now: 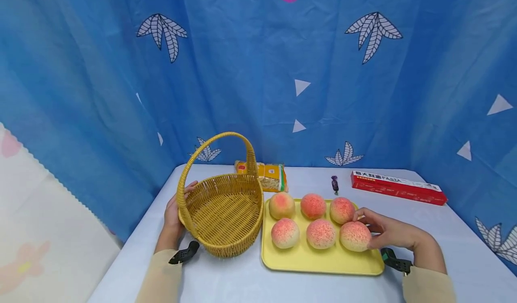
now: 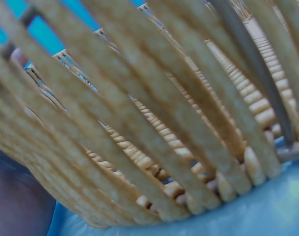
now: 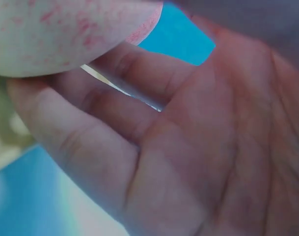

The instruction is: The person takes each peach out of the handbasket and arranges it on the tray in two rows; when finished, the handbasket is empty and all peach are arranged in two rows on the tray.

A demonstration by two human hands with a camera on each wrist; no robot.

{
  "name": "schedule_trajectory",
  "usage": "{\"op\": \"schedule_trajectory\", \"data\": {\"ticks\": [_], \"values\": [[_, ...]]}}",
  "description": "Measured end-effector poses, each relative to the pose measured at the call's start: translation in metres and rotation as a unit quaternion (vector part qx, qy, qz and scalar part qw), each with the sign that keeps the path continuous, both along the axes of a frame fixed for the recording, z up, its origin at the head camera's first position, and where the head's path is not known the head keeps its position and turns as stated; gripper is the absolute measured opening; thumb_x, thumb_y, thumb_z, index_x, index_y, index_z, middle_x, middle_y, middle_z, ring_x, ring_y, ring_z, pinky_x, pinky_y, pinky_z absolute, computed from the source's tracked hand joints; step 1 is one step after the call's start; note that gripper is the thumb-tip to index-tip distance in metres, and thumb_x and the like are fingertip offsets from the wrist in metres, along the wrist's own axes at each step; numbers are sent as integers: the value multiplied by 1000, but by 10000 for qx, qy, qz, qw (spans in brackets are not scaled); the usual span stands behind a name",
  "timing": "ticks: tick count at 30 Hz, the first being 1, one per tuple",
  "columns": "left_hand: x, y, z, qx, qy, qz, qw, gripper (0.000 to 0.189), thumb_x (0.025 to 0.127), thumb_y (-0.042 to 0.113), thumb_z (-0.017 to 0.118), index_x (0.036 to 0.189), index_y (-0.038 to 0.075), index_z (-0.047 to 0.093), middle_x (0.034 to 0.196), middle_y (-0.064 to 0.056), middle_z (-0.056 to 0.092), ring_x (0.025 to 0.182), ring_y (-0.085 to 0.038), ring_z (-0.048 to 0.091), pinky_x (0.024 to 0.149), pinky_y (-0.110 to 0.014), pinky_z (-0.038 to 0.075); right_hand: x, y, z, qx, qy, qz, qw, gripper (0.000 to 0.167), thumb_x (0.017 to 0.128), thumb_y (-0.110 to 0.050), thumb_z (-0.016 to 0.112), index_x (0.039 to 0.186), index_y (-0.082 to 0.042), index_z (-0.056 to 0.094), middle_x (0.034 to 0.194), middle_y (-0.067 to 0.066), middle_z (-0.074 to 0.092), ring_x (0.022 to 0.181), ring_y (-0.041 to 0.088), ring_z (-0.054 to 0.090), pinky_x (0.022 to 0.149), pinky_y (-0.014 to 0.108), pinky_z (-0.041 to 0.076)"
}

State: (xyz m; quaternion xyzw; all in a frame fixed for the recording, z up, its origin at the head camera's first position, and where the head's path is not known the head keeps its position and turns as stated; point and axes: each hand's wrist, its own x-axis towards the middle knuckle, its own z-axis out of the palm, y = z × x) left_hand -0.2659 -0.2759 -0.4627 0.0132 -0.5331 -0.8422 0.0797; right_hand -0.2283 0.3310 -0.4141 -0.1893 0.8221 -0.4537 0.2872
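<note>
A woven golden wicker basket [image 1: 226, 244] with a tall arched handle stands on the table. Around its left outer side my left hand [image 1: 173, 215] holds it, fingers reaching along the rim. The left wrist view shows the basket's slats [image 2: 139, 123] up close, with little of the hand. On a yellow tray [image 1: 319, 265], several pink-and-cream peaches rest in two rows. My right hand [image 1: 389, 231] grips the front-right peach [image 1: 355, 236] from its right side, thumb and fingers around it. That peach [image 3: 66, 34] also shows in the right wrist view.
Behind the basket lies a yellow-orange food packet [image 1: 272, 177]. A small dark-purple wrapped candy [image 1: 335, 185] is beyond the tray. A red-and-white pasta box [image 1: 397, 188] sits at the back right. Blue curtain [image 1: 262, 69] hangs behind the white table [image 1: 226, 280].
</note>
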Motion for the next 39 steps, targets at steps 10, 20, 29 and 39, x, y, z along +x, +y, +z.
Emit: {"op": "schedule_trajectory", "data": {"ticks": [10, 20, 29, 39], "values": [[-2, 1, 0, 149, -1, -77, 9999, 40, 105, 25, 49, 135, 0, 60, 152, -4, 51, 138, -13, 48, 109, -23, 45, -1, -1, -1, -118, 86, 267, 9995, 74, 82, -19, 77, 146, -16, 40, 147, 20, 45, 134, 41, 43, 96, 52, 55], [-1, 3, 4, 320, -62, 17, 9995, 37, 105, 23, 50, 132, -1, 62, 147, -2, 56, 137, -13, 49, 111, -24, 43, -1, 6, 9, 5, 686, -508, 9964, 64, 86, -25, 72, 142, -9, 45, 145, 29, 47, 129, 46, 52, 91, 52, 58], [3, -11, 10, -1462, -449, 77, 9882, 41, 104, 24, 51, 140, 4, 56, 151, 3, 52, 141, -9, 43, 114, -22, 35, -1, -11, 26, 156, 2022, -1734, 9638, 44, 94, -27, 68, 133, -9, 57, 133, 20, 60, 113, 28, 65, 85, 37, 61], [15, -12, 70, -3557, -800, 482, 9299, 48, 105, 45, 44, 141, 17, 56, 151, -3, 51, 139, -19, 44, 113, -50, 36, 3, -34, 46, 466, 3251, -2725, 9044, 40, 100, -28, 60, 136, -11, 56, 134, 18, 60, 121, 35, 59, 85, 18, 55]]}}
